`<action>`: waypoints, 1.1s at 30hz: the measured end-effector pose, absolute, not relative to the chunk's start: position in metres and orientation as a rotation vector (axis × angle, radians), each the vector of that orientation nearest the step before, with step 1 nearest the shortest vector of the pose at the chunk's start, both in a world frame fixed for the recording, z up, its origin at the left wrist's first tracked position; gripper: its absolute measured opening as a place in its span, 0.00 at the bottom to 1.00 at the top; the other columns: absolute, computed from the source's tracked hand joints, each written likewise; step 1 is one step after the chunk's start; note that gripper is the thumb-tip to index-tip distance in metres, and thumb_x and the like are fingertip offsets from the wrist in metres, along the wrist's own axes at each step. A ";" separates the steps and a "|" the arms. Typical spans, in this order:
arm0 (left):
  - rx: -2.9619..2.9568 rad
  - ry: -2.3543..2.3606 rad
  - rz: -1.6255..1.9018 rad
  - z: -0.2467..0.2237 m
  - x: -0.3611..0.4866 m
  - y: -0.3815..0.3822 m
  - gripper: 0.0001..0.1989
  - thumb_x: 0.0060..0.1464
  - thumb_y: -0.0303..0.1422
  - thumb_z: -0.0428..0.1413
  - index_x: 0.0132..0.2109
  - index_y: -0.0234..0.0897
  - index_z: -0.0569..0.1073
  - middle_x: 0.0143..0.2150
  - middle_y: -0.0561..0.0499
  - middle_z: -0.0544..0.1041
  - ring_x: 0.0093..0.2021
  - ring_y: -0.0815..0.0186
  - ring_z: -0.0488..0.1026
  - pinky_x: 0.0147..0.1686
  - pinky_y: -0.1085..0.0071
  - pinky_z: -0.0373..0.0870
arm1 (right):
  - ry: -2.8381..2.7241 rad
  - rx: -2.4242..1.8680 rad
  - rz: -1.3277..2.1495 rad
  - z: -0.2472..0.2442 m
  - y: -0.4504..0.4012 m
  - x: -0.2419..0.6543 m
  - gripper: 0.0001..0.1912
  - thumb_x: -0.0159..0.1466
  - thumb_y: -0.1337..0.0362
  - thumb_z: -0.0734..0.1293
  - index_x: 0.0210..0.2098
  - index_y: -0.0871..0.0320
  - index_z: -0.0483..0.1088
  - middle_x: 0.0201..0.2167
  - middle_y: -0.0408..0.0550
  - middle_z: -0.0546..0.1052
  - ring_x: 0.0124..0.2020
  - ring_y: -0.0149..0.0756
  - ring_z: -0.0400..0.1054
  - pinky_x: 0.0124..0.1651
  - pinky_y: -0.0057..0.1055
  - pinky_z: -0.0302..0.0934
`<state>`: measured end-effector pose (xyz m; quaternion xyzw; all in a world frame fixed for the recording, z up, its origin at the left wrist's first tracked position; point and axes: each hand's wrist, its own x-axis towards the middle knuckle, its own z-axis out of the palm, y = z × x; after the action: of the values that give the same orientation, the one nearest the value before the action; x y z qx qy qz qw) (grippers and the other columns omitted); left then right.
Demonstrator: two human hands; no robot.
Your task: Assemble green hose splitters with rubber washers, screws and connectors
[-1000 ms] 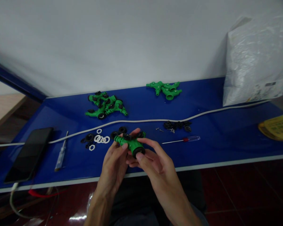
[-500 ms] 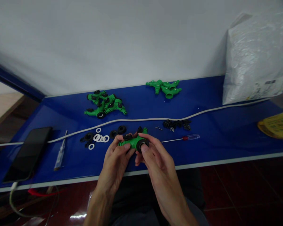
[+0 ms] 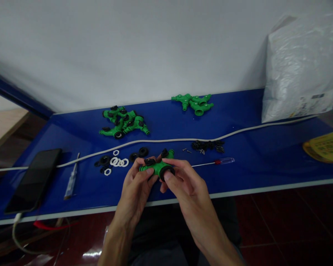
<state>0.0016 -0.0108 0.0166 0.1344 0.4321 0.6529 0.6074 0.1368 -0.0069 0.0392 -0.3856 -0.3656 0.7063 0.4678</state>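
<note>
A green Y-shaped connector (image 3: pixel 157 168) with black valve knobs and a black ring at its wide end is held over the front edge of the blue table. My left hand (image 3: pixel 137 184) grips its left branch between thumb and fingers. My right hand (image 3: pixel 187 183) closes around the ringed end, its thumb pressed at the ring's opening. White rings (image 3: pixel 119 162) and black rings (image 3: pixel 143 152) lie just beyond my left hand. Small black parts (image 3: pixel 208 145) and tiny screws (image 3: pixel 202 151) are beyond my right hand, near a red-and-clear screwdriver (image 3: pixel 224 161).
Green connectors with black knobs (image 3: pixel 124 123) are piled back left; bare green ones (image 3: pixel 199 107) lie back centre. A white cable (image 3: pixel 161 140) crosses the table (image 3: pixel 252 162). Left are a phone (image 3: pixel 33 181) and another screwdriver (image 3: pixel 71 183); right, a plastic bag (image 3: pixel 299 74) and yellow container (image 3: pixel 326 147).
My right hand has turned slightly, and its thumb has shifted a little left and down on the black ring. My left hand keeps its hold, almost unmoved.
</note>
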 end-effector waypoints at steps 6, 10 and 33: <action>0.322 1.014 1.510 0.016 0.002 -0.011 0.15 0.44 0.27 0.72 0.36 0.36 0.74 0.41 0.52 0.82 0.40 0.67 0.81 0.36 0.77 0.79 | -0.894 -0.924 1.701 0.036 -0.007 0.138 0.10 0.67 0.58 0.72 0.47 0.51 0.76 0.39 0.42 0.80 0.33 0.24 0.71 0.40 0.22 0.71; 0.324 1.044 1.512 0.016 0.003 -0.011 0.17 0.46 0.28 0.71 0.42 0.40 0.75 0.43 0.52 0.81 0.42 0.65 0.80 0.38 0.75 0.79 | -0.947 -0.948 1.718 0.038 -0.008 0.140 0.13 0.67 0.58 0.71 0.51 0.49 0.76 0.40 0.42 0.80 0.35 0.25 0.72 0.43 0.23 0.72; 0.590 1.105 1.502 0.014 0.006 -0.016 0.13 0.50 0.30 0.71 0.44 0.44 0.81 0.45 0.53 0.78 0.50 0.66 0.77 0.48 0.77 0.74 | -1.115 -1.007 1.450 0.035 -0.007 0.151 0.10 0.69 0.61 0.69 0.48 0.48 0.79 0.39 0.42 0.81 0.36 0.28 0.76 0.44 0.26 0.75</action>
<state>0.0063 -0.0164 0.0141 0.2501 0.4687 0.6369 0.5587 0.1509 -0.0070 0.0349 -0.4168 -0.4617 0.6004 0.5026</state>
